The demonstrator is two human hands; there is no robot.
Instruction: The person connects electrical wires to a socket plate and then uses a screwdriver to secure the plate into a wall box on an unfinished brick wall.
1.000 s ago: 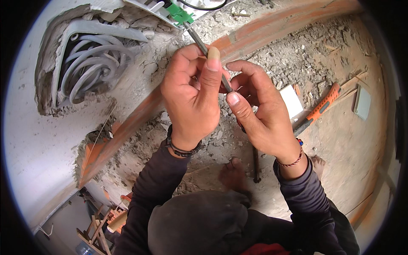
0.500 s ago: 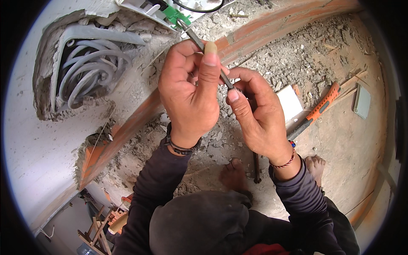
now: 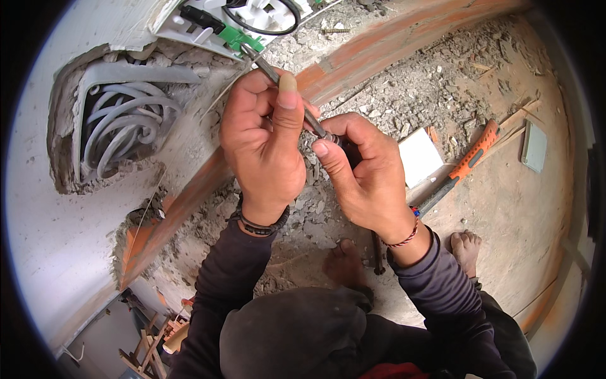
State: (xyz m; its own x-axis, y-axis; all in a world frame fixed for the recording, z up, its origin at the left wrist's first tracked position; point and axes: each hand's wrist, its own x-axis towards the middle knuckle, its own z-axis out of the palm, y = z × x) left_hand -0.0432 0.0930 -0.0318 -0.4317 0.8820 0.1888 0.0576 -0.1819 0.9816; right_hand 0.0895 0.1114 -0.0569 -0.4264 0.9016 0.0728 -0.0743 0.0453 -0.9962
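A slim metal rod [image 3: 268, 71], with a flattened tip like a screwdriver blade's, slants between both my hands. My left hand [image 3: 265, 151] pinches its middle between thumb and curled fingers. Closed around its lower end is my right hand [image 3: 372, 177], where a small dark piece shows partly at the fingers. The rod's upper tip points at a green connector [image 3: 235, 38] joined to a black plug, beside a white plastic housing [image 3: 173, 28]. From this view I cannot tell whether tip and connector touch. A black cable [image 3: 298, 19] loops over the housing.
Coiled grey tubes [image 3: 126, 120] fill a box set in the broken wall at left. Rubble [image 3: 435, 82] lies along the brick ledge [image 3: 372, 54]. An orange-handled tool [image 3: 473, 155], a white tile [image 3: 420, 158] and a grey-green rectangular piece [image 3: 534, 146] are on the floor at right.
Both hands and the rod appear shifted a little left and down in the picture. More of the white housing and black plug shows at the top. Both grips stay closed on the rod.
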